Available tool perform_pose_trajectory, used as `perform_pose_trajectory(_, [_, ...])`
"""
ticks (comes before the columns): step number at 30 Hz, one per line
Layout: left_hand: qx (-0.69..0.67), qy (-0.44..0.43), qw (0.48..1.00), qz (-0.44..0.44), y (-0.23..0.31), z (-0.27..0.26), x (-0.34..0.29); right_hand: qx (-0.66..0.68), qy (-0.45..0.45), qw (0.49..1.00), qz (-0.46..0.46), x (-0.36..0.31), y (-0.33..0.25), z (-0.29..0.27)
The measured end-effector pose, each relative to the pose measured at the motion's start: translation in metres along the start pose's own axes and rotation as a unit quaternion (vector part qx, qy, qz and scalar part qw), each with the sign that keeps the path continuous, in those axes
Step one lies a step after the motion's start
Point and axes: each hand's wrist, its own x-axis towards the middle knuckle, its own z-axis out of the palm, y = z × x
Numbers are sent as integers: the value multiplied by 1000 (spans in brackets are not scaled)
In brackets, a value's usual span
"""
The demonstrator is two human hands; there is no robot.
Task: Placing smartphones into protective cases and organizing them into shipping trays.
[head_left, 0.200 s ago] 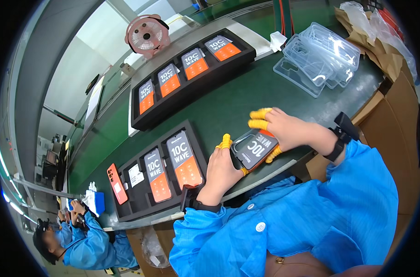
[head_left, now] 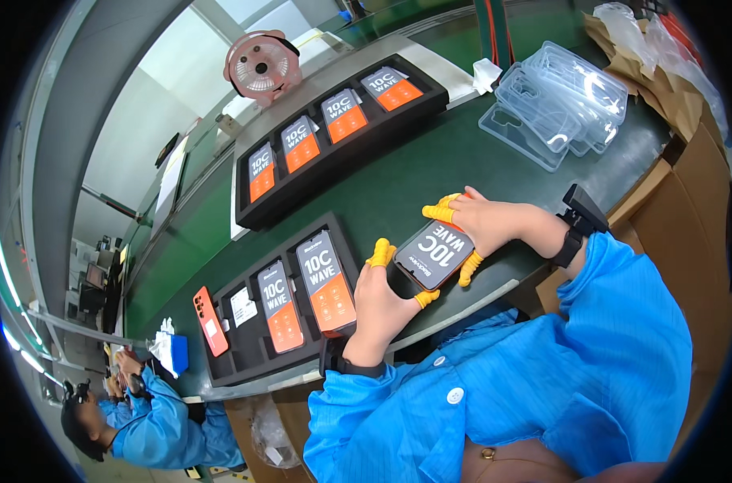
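Yellow covers on the fingertips, and here on my feed both hands have hold of the phone [head_left: 434,253], right at the near side of the green worktop [head_left: 463,153]! Look at the angle: its long axis runs on a slant, from low at the left to high at the right, screen side up. The grey end, where the print begins, points at the left hand [head_left: 378,302]; the orange end tucks in beneath the right hand [head_left: 495,225]. So the lettering sits nearly upside down to the wearer.

Left hand: thumb and forefinger spread wide, one at each corner of the grey end. Right hand: fingers over the far edge, thumb on the near one, spanning the width. Whether a clear shell wraps the phone, I can't tell from here.

Over to the left, the lower black tray [head_left: 241,366] carries two more, grey ends away from the wearer, orange ends nearest. Beside it lies a red phone [head_left: 210,322], camera side up. Beyond, the upper black tray [head_left: 342,163] shows four in a row. And far right, clear plastic cases [head_left: 555,97] in an overlapping heap!
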Motion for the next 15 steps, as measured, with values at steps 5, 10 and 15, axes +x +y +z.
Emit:
perform_pose_trajectory(5, [-45, 42, 998, 19, 0, -16, -10, 45, 97, 993, -47, 9, -13, 4])
perform_pose_trajectory(10, [-238, 73, 969, -4, -8, -10, -19, -23, 284, 957, -48, 14, -33, 12])
perform_pose_trajectory(15, [-330, 55, 938, -93, 8, -14, -26, -37, 378, 924, -53, 15, -46, 21])
